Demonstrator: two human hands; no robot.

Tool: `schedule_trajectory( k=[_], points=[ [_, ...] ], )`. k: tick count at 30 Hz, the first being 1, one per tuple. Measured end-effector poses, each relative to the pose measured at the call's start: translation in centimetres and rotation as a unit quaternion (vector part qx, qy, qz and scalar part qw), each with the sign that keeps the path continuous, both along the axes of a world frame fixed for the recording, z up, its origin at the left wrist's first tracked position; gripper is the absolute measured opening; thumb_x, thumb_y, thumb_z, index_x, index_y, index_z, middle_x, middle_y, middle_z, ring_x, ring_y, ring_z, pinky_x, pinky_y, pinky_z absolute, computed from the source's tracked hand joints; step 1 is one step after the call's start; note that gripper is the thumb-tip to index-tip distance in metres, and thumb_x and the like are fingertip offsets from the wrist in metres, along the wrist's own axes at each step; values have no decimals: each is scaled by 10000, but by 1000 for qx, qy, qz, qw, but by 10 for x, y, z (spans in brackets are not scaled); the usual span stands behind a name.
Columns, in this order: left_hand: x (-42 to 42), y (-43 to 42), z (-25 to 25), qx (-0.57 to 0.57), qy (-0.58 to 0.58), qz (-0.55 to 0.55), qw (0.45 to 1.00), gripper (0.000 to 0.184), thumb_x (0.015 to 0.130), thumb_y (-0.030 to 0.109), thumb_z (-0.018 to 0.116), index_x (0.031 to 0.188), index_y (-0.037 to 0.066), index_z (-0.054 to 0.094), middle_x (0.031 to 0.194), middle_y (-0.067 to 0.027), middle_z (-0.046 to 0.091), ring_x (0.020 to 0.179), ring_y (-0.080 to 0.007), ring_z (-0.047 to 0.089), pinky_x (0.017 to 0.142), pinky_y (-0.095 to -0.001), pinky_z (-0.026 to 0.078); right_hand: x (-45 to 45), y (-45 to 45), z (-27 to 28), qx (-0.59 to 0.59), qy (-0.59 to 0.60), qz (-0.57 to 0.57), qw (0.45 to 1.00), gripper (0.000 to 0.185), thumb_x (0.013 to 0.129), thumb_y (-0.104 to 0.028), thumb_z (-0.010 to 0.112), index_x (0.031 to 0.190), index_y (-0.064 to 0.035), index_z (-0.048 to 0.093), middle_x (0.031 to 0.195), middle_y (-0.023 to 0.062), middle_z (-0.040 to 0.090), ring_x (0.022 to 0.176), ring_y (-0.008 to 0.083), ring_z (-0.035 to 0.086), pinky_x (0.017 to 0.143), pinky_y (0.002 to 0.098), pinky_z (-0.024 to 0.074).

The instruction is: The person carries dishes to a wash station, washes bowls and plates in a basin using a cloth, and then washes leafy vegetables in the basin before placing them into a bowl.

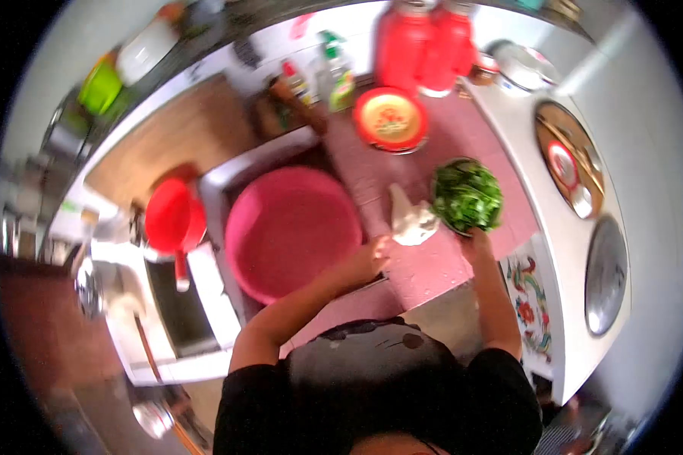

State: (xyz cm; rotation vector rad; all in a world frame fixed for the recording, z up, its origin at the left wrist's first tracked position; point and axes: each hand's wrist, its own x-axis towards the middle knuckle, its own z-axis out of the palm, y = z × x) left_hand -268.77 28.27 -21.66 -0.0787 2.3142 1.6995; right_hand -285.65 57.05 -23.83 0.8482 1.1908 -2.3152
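My right hand [475,242] grips the near rim of a bowl [439,209] filled with green leafy vegetables [467,195]. This bowl rests on the pink tiled counter. My left hand [373,256] is over the counter, just right of a large pink basin [294,233] that sits in the sink. Its fingers look loosely apart and I see nothing in them, though they are slightly blurred. A crumpled white plastic bag [413,221] lies between my left hand and the bowl of greens.
Behind the bag stands a red-rimmed plate [391,119], with red thermos flasks [404,49] at the wall. A spray bottle [341,80] stands beyond the sink. To the left is a red dipper [174,218]; to the right, a round tray [569,155] and a metal lid [605,274].
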Motion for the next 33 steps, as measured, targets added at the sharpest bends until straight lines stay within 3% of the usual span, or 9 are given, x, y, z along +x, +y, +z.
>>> schedule_trajectory(
  k=[6, 9, 12, 13, 16, 20, 22, 28, 33],
  points=[
    [125, -69, 29, 91, -145, 259, 951, 209, 869, 191, 594, 973, 9, 601, 768, -62, 630, 724, -159, 611, 656, -291, 505, 11, 9, 55, 99, 51, 147, 983, 291, 822, -103, 458, 1093, -2, 494, 1020, 124, 585, 839, 270, 601, 645, 371, 519],
    [201, -127, 33, 227, -121, 547, 797, 96, 861, 155, 599, 875, 60, 587, 715, -53, 613, 614, -137, 589, 584, -271, 515, 9, 5, 77, 56, 113, 255, 959, 379, 832, -73, 434, 1198, 24, 440, 1144, 170, 546, 934, 321, 604, 708, 396, 561],
    [280, -236, -6, 358, 64, 578, 731, 229, 922, 213, 426, 893, 13, 534, 745, -124, 603, 680, -214, 619, 636, -331, 543, 22, -40, 92, 37, 128, 322, 937, 426, 838, -52, 445, 1251, 31, 375, 1180, 196, 515, 957, 357, 598, 724, 447, 577],
    [274, -254, 20, 369, 51, 701, 608, 338, 940, 332, 437, 948, 5, 522, 920, -176, 607, 815, -248, 622, 690, -328, 542, 22, -59, 92, 7, 97, 336, 937, 441, 845, -38, 446, 1269, 33, 347, 1187, 207, 506, 962, 371, 595, 721, 458, 581],
    [269, -307, 59, 442, 88, 558, 697, 764, 892, 605, 356, 1350, -5, 338, 1218, -188, 521, 1041, -306, 563, 835, -387, 496, 39, -137, 95, 43, 82, 388, 917, 495, 818, -54, 480, 1277, 43, 324, 1193, 207, 508, 961, 375, 604, 711, 462, 591],
    [214, -318, 92, 365, 64, 537, 758, 437, 914, 370, 496, 1120, -13, 528, 961, -131, 620, 799, -214, 610, 643, -294, 511, 67, -232, 66, 204, 142, 440, 863, 586, 835, -27, 464, 1355, 10, 197, 1303, 229, 393, 1087, 430, 516, 815, 519, 539],
    [210, -328, 77, 337, -35, 542, 769, 168, 882, 175, 549, 953, 23, 557, 771, -73, 603, 626, -161, 587, 526, -262, 497, 55, -262, -45, 492, 609, 390, 484, 582, 794, 75, 435, 1346, 12, 265, 1307, 275, 378, 1137, 414, 487, 910, 468, 466],
    [234, -250, 120, 238, 52, 633, 734, 286, 804, 49, 575, 1080, 13, 509, 756, -20, 518, 542, -108, 500, 449, -247, 419, 80, -332, -16, 415, 595, 528, 442, 661, 753, 67, 485, 1368, 24, 247, 1388, 281, 301, 1214, 426, 383, 1006, 439, 355],
    [329, -198, 133, 127, 56, 672, 727, 395, 803, 57, 578, 1186, 22, 487, 724, 1, 503, 516, -82, 475, 434, -229, 391, 54, -360, -11, 439, 699, 419, 377, 675, 722, 93, 502, 1357, 9, 286, 1411, 232, 299, 1262, 370, 356, 1047, 383, 317]
  ],
)
